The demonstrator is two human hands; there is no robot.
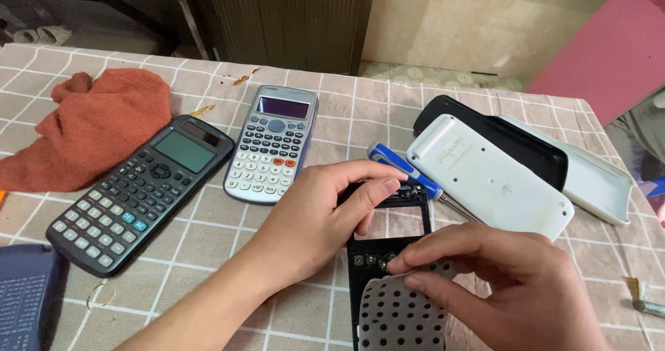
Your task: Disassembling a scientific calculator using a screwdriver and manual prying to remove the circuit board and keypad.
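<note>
An opened black calculator front shell (388, 254) lies face down at the near middle of the checked tablecloth (208, 219), its empty display window showing the cloth beneath. The left hand (318, 216) is curled over the shell's far left corner, thumb and forefinger closed on the frame edge. The right hand (499, 282) is bent at the near right, its fingertips (409, 262) pinched on the top edge of a grey rubber keypad mat (402, 316) dotted with holes, which is lifted partly off the shell.

For this step to go well, the frame should be kept pinned flat by the left hand while the mat is moved evenly, so that it is not stretched or torn, and loose key caps should be watched for. Just beyond the shell lie a blue-handled screwdriver (391, 160) and a white back cover (485, 178); two whole calculators, one dark (138, 191) and one silver (271, 146), rest to the far left, near a rust-coloured cloth (90, 126)
</note>
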